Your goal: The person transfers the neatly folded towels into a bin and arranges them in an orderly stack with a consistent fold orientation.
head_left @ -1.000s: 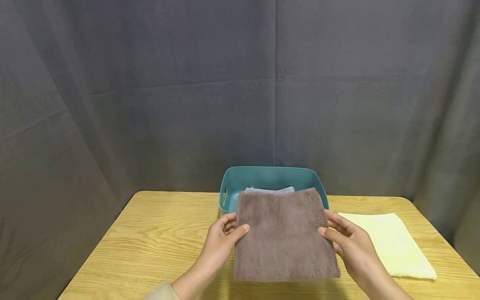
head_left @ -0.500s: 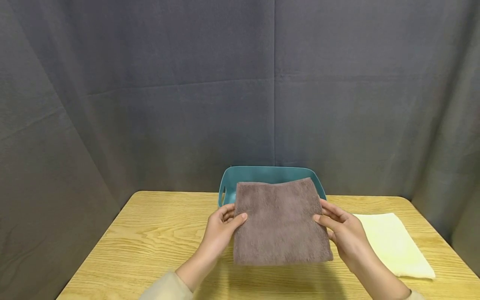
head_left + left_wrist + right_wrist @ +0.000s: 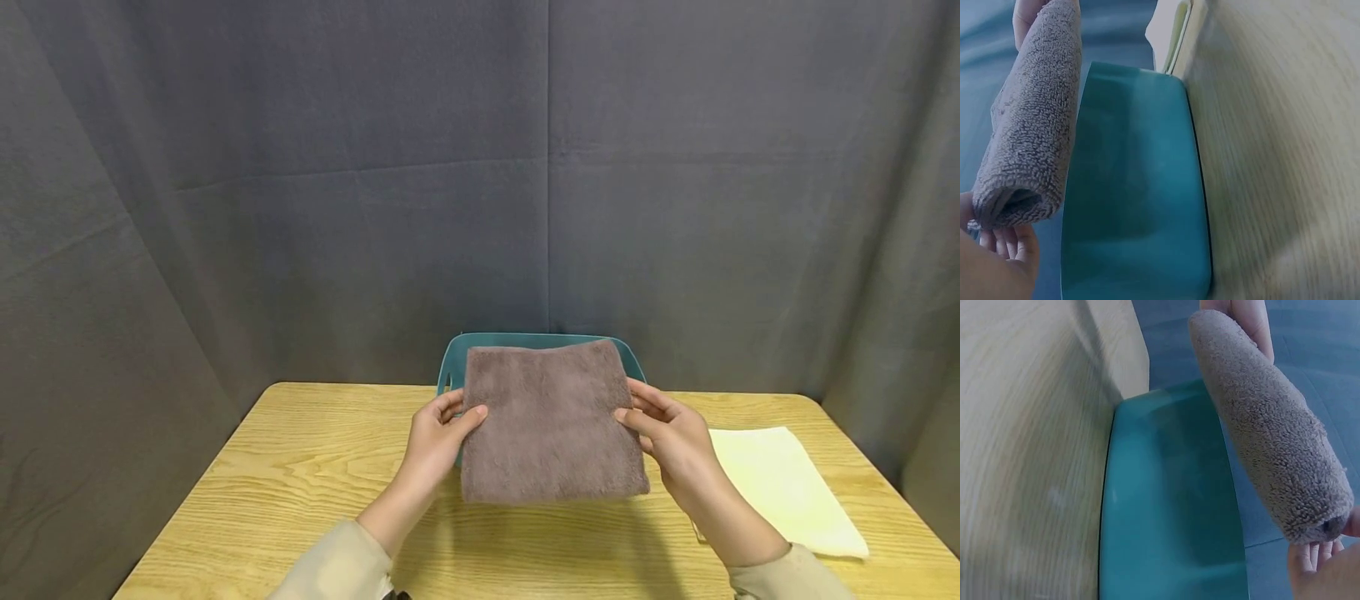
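A folded brown towel (image 3: 551,425) is held up flat between both hands in the head view, covering most of the teal basket (image 3: 517,340) behind it. My left hand (image 3: 435,437) pinches its left edge, thumb on top and fingers underneath. At the right edge my right hand (image 3: 671,433) grips it the same way. Both wrist views show the towel (image 3: 1035,119) raised above the rim of the basket (image 3: 1172,500), with its folded layers seen end-on. The basket's inside is hidden by the towel.
A pale yellow folded cloth (image 3: 787,487) lies on the right part of the wooden table (image 3: 315,467), beside the right forearm. Grey curtains (image 3: 360,208) hang behind and along the sides of the table.
Both hands have carried the brown towel forward and slightly left, over the basket. The light-coloured cloth that showed inside the basket is now hidden behind it.
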The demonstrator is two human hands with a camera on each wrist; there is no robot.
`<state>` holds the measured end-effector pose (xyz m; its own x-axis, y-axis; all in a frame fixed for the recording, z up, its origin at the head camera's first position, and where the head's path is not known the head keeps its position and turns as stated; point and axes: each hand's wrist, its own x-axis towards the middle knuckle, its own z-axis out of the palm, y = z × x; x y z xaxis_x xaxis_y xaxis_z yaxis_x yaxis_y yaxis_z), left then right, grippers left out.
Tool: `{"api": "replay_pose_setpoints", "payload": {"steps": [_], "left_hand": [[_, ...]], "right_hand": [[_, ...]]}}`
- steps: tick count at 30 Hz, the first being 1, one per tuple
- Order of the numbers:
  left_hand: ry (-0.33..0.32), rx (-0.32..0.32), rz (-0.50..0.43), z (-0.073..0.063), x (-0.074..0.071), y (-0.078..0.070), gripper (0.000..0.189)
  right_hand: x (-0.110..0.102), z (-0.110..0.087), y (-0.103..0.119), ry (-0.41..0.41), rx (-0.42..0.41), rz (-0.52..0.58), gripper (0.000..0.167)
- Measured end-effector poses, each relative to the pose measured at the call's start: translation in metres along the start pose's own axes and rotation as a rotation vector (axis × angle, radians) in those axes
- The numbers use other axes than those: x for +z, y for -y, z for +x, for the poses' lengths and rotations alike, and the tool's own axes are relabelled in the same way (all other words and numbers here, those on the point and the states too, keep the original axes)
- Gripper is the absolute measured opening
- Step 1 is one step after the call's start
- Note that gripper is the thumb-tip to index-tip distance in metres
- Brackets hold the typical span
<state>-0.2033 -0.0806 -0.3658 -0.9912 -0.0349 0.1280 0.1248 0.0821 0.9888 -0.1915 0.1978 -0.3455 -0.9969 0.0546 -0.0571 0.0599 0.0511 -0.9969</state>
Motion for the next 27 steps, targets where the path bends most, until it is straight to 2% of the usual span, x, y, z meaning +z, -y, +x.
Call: {"api": "replay_pose_setpoints", "payload": {"steps": [12, 21, 27], "left_hand": [[-0.023, 0.013, -0.020, 0.019, 0.004, -0.002, 0.055], [-0.058, 0.039, -0.064, 0.030, 0.011, -0.005, 0.045], [-0.109, 0.065, -0.096, 0.041, 0.023, -0.006, 0.041]], "right_hand": [[0.002, 0.015, 0.008, -0.033, -0.027, 0.009, 0.060], [0.004, 0.029, 0.010, -0.042, -0.027, 0.046, 0.059], [0.004, 0.041, 0.010, -0.030, -0.016, 0.151, 0.060]]}}
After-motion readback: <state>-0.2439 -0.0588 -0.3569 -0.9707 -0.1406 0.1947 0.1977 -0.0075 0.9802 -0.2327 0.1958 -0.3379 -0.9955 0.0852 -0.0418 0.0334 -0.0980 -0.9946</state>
